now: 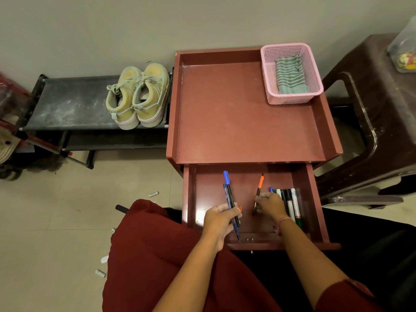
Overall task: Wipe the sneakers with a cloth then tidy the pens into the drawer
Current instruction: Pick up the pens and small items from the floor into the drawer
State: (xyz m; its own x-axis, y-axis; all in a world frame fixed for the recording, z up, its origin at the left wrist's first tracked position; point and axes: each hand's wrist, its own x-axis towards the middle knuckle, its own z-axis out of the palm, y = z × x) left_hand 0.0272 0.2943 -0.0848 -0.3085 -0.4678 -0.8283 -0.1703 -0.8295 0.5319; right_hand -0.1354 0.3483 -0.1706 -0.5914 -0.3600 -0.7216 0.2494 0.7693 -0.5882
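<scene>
Now, reading from the left of the frame, the sneakers (138,95) sit as a pair on the dark shoe rack (72,104) in the upper left, well apart from where we work, so in our judgement the wiping half is behind us and the pens are the step in hand. Just left of centre, low in the frame, our left hand (221,218) has its fingers curled round two pens (230,203), a blue-capped one and a clear blue one held side by side, above the open drawer (311,199) of the red-brown table (236,113). To its right, our right hand (270,204) pinches an orange-capped pen (258,190) over the drawer floor, just beside the row of markers (290,206) already lying along the drawer's right side. To do this well, we should lay the orange pen down parallel to that row, close against it, then bring the left pair across and set them the same way, caps pointing to the back. Lowering them flat before letting go should keep them from rolling. Further right, in the upper part of the frame, the striped cloth (290,75) lies folded in the pink basket (313,70) at the table's back corner.
</scene>
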